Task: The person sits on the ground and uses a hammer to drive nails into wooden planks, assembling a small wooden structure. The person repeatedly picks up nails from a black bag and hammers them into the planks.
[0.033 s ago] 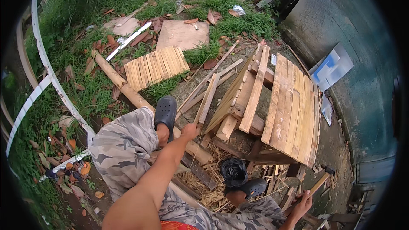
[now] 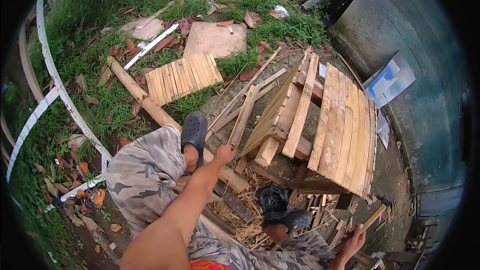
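Observation:
My left hand [image 2: 224,154] is closed round the near end of a narrow wooden slat [image 2: 244,115], which points away from me. In my right hand [image 2: 354,240], at the lower right, is a hammer [image 2: 375,215], held by its wooden handle with the dark head up and away. Between the two hands stands a wooden frame with light slats [image 2: 345,132] across its top. One loose-looking slat [image 2: 301,105] lies along its left part, with a gap beside it. A black plastic bag [image 2: 274,202] with thin nail-like pieces sits below the frame, near my foot.
A bamboo pole [image 2: 155,111] lies slantwise at the left, beside a slatted panel [image 2: 184,78] on the grass. Farther back is a flat board [image 2: 216,39]. Wood shavings [image 2: 250,232] cover the ground by my feet. A wall [image 2: 400,25] bounds the right side.

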